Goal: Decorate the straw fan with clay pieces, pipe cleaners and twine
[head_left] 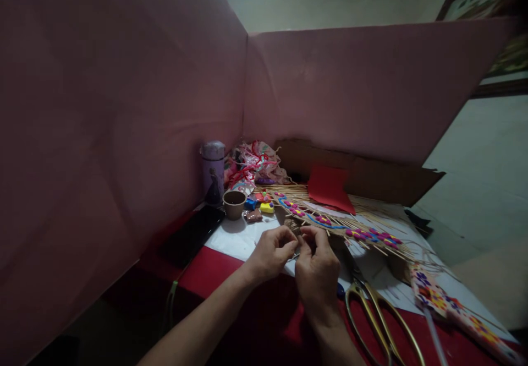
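Observation:
My left hand (272, 253) and my right hand (317, 267) meet over the near part of the table, fingers pinched together on something small that I cannot make out. They work at the near end of a fan of thin bamboo sticks (330, 220) decorated with pink, yellow and blue clay pieces. White paper (239, 239) lies under the fan on a red tablecloth (210, 272).
Gold-handled scissors (379, 316) lie right of my right hand. A decorated strip (449, 305) lies at the far right. A brown cup (234, 203), purple bottle (213, 172), coloured clay bits (259, 206), crumpled bag (253, 165), red paper (330, 189) and black phone (192, 234) sit behind. Pink cardboard walls (124, 107) enclose the table.

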`<state>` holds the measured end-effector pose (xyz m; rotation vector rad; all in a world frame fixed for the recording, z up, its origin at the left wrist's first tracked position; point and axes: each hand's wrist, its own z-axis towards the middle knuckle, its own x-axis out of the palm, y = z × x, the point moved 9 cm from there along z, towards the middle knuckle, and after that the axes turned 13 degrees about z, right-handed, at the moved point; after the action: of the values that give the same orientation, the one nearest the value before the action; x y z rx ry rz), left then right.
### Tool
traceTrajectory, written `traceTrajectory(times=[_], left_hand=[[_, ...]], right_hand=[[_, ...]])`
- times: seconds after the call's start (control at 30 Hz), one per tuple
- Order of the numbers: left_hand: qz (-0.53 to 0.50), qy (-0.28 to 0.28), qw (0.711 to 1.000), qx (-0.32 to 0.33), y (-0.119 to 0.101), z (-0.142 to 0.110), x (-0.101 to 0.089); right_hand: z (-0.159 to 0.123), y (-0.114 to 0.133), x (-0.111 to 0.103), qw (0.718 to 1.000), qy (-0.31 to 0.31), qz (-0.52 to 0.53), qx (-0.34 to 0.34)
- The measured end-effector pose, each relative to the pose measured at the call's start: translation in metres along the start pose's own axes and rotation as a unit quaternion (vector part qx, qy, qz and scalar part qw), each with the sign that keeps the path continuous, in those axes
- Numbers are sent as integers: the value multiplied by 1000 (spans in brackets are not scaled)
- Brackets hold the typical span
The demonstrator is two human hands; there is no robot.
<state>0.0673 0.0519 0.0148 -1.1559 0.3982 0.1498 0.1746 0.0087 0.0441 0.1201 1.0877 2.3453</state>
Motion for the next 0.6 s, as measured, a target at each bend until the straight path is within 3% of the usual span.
traceTrajectory(times=[0.1,0.3,0.43,0.6], left_hand=[[-38,15,999,-8,1,-2,-1],[-176,-17,981,-85,10,-5,-11],[-205,-21,975,-86,9,-4,-13],[-214,4,973,-90,9,-4,-9]], right_hand=[[0,1,4,1000,16,6,2],[1,10,8,999,35,35,-20],[2,16,13,996,57,50,-43],[1,10,12,997,52,44,-23]])
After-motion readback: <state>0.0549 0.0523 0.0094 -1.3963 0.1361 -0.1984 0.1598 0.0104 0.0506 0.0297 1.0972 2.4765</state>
